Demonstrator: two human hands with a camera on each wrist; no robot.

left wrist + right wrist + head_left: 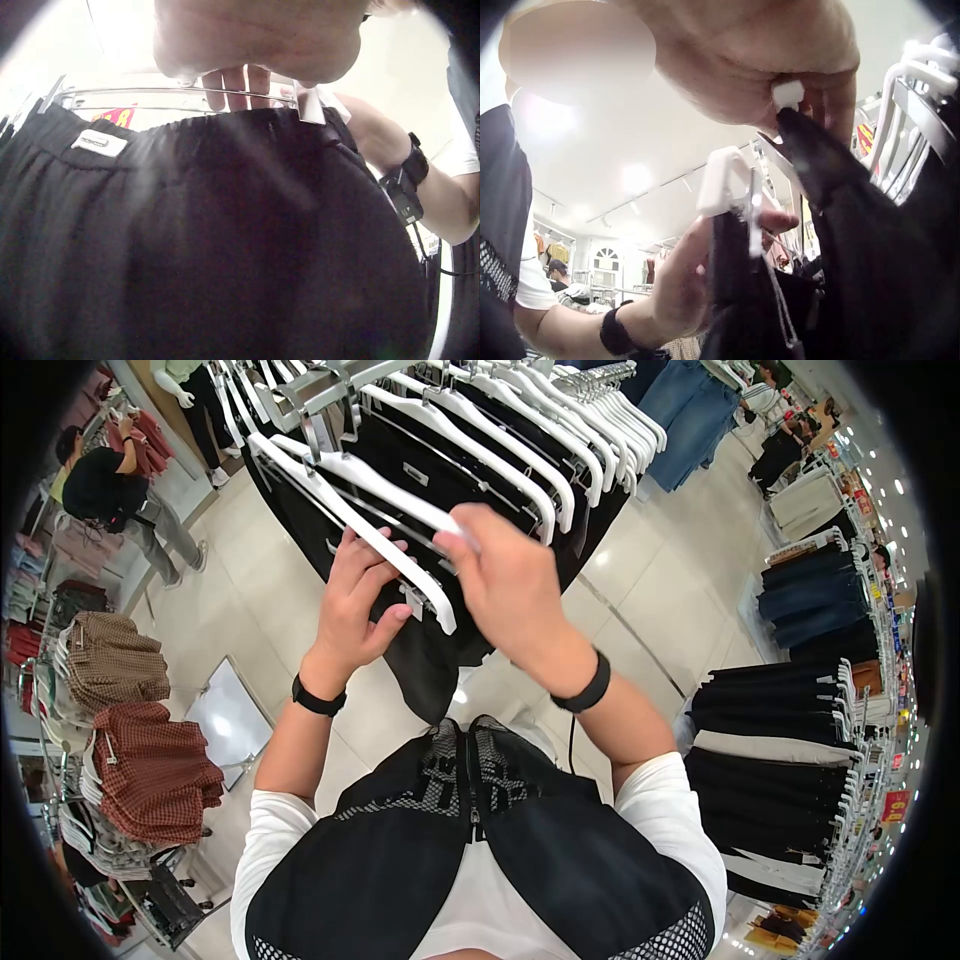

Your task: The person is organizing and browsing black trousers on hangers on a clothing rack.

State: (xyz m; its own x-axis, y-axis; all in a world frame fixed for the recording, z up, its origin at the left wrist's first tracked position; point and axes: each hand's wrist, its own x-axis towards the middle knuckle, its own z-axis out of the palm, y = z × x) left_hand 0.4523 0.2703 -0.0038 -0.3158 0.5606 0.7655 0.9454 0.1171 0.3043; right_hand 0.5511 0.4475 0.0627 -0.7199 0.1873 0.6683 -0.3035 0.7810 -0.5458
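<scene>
My right hand (510, 580) grips the near end of a white hanger (395, 488), second from the front of the rack. In the right wrist view, that hanger's white tip (787, 94) pokes out between the fingers, and black cloth hangs beneath. My left hand (350, 600) is at the frontmost white hanger (350, 520), fingers extended behind it and thumb apart. Black bottoms with a gathered waistband (225, 225) hang from a clip (310, 106) in the left wrist view. A white label (100, 142) sits inside the waistband.
More white hangers (530, 445) with black garments crowd the metal rack (330, 390). Blue jeans (685, 415) hang behind. Checked clothes (155, 770) are on a left rack, dark trousers (765, 780) on a right one. A person (110, 490) stands at the upper left.
</scene>
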